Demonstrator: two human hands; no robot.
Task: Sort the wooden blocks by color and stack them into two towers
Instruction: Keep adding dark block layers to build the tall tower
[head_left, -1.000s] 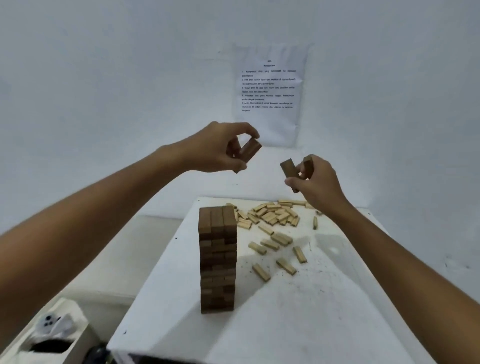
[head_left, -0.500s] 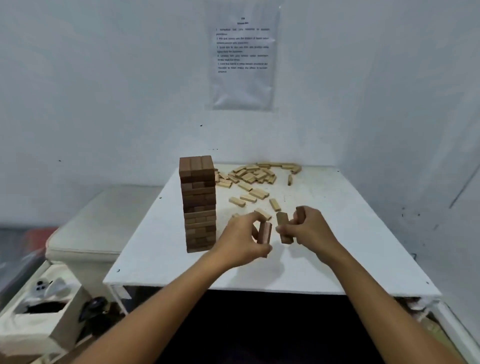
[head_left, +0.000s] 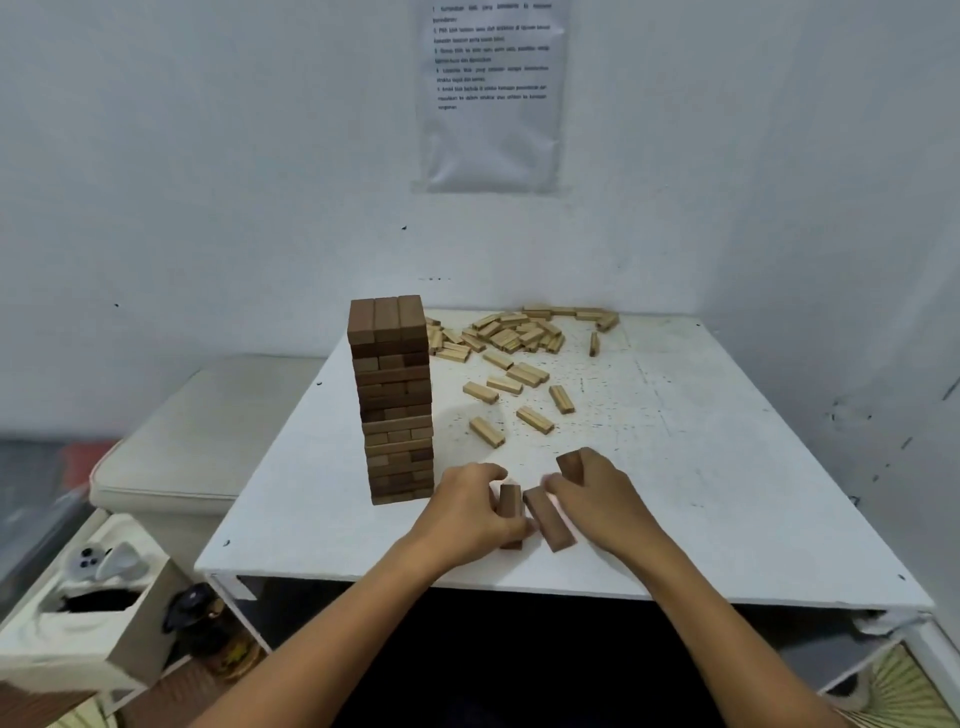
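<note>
A tall tower of dark brown blocks (head_left: 395, 400) stands on the white table (head_left: 727, 493), left of centre. Just right of its base, near the front edge, my left hand (head_left: 467, 512) grips one dark block (head_left: 510, 501) that stands on the table. A second dark block (head_left: 548, 519) lies flat between my hands, and my right hand's (head_left: 597, 493) fingertips touch its far end. My right hand also holds a third dark block (head_left: 571, 465) in its curled fingers. Several light blocks (head_left: 519, 332) lie scattered and heaped at the back of the table.
Loose light blocks (head_left: 535, 418) lie between the tower and my hands. A cushioned seat (head_left: 208, 441) stands left of the table, with an open white box (head_left: 88, 618) below it. A printed sheet (head_left: 491, 93) hangs on the wall.
Both hands came down from in front of the wall to the table's front part. The view tilted down. One of the right hand's dark blocks now lies flat on the table.
</note>
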